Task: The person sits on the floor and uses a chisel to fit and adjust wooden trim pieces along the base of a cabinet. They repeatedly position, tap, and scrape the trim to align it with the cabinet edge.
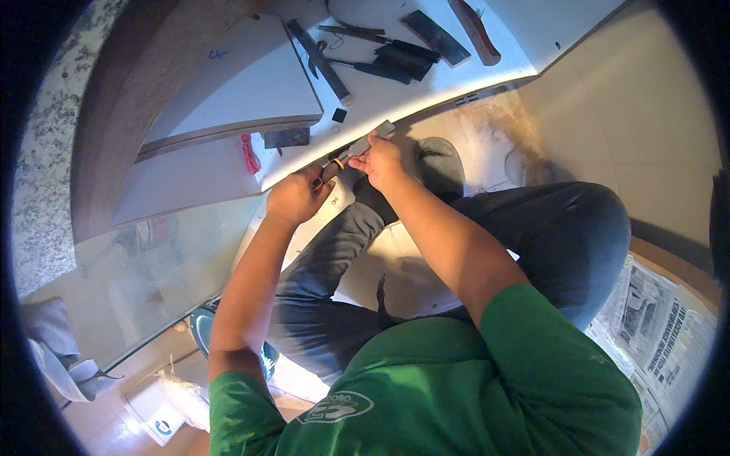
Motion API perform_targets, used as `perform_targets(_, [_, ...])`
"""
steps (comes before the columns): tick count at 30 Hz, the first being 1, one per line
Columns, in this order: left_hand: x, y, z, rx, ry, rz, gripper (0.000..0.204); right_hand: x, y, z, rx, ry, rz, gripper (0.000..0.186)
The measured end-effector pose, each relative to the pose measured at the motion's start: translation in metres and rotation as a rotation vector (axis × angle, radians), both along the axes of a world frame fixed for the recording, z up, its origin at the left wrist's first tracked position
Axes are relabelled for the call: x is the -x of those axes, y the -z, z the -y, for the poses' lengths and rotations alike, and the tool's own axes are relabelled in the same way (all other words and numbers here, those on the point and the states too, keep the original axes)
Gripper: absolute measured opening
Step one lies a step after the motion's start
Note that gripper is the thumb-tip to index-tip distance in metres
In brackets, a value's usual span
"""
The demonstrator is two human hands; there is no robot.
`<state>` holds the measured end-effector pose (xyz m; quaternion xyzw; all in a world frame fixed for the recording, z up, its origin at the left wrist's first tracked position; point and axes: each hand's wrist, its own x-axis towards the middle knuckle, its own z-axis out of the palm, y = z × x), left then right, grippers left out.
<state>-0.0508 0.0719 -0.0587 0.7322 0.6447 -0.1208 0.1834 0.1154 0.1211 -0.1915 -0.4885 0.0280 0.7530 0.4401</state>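
My left hand is closed round the handle of what looks like a chisel, brown and black with an orange band. A flat grey piece stretches from the tool toward the white shelf's front edge. My right hand pinches this grey piece between thumb and fingers. Whether it is the chisel's own blade or a separate piece, I cannot tell. Both hands are close together in front of the shelf, above my bent legs.
On the white shelf lie several dark-handled tools, a long dark bar, a reddish-brown strip and a red cord bundle. A white board juts out at left. Newspaper covers the lower right; a glass pane stands at left.
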Motion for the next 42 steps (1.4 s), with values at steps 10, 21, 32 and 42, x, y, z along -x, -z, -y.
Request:
perform_targets(10, [-0.008, 0.014, -0.009, 0.006, 0.015, 0.046, 0.046, -0.018, -0.007, -0.008, -0.021, 0.0, 0.043, 0.026])
perform_targets(21, [-0.019, -0.015, -0.013, 0.023, 0.046, -0.118, 0.043, -0.007, -0.004, -0.011, 0.012, 0.027, -0.005, 0.026])
perform_targets(32, [-0.006, 0.025, 0.021, -0.035, -0.104, 0.123, 0.049, -0.015, -0.013, -0.002, -0.054, -0.293, 0.224, 0.043])
perform_targets(42, [-0.078, 0.066, 0.002, -0.276, -0.565, 0.636, 0.039, -0.085, -0.115, -0.057, -0.816, -1.123, 1.245, 0.053])
